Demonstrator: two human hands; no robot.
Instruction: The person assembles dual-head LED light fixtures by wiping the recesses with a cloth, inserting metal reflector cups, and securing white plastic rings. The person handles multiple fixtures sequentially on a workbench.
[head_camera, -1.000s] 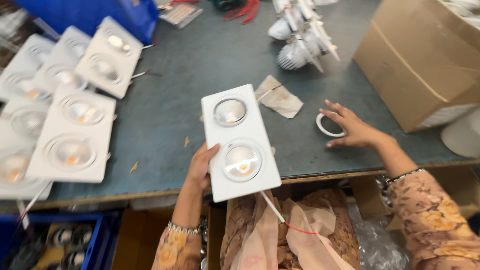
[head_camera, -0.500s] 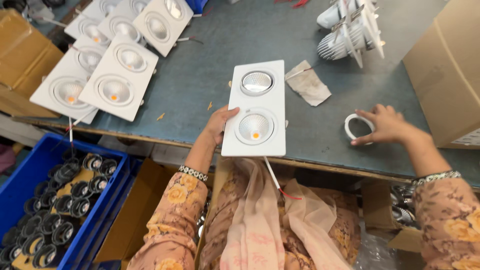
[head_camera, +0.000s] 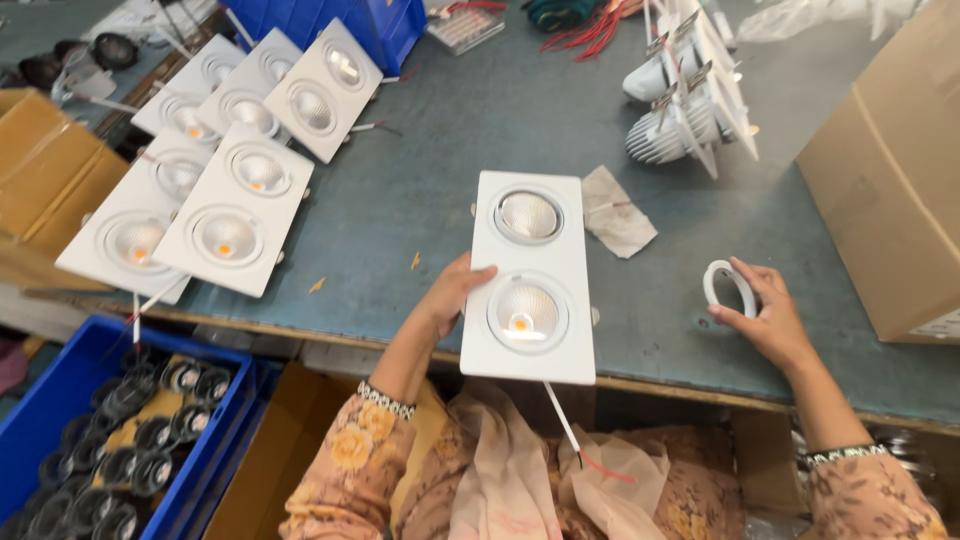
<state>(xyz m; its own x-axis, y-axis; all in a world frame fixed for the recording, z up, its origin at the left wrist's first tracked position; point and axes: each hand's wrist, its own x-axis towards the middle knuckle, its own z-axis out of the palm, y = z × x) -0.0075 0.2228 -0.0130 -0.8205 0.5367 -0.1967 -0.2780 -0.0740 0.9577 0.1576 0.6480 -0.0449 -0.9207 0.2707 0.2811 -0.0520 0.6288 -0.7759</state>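
1. The twin downlight fixture (head_camera: 528, 280), a white rectangular plate with two round lamps set one behind the other, is held above the near edge of the grey worktable (head_camera: 440, 170), its long side running away from the person.
2. The left hand (head_camera: 452, 295) grips the fixture's left edge beside the nearer lamp, thumb on the front face and the other fingers hidden behind the plate.
3. A thin white and red wire (head_camera: 570, 432) hangs from the fixture's near end over the person's lap.
4. The right hand (head_camera: 765, 315) rests on the table to the right, well apart from the fixture, fingers curled around a white trim ring (head_camera: 728, 285) that stands on edge.
5. Below the table at the left, a blue crate (head_camera: 75, 365) holds many small black lamp parts.
6. Just beyond the fixture's far right corner lies a crumpled scrap of cloth (head_camera: 618, 210).
7. To the left on the table, more finished twin fixtures (head_camera: 235, 170) lie overlapping in a row, faces up.
8. A cardboard box (head_camera: 890, 180) stands at the right edge.
9. Farther back, white lamp bodies with ribbed heat sinks (head_camera: 680, 100) lie on their sides.
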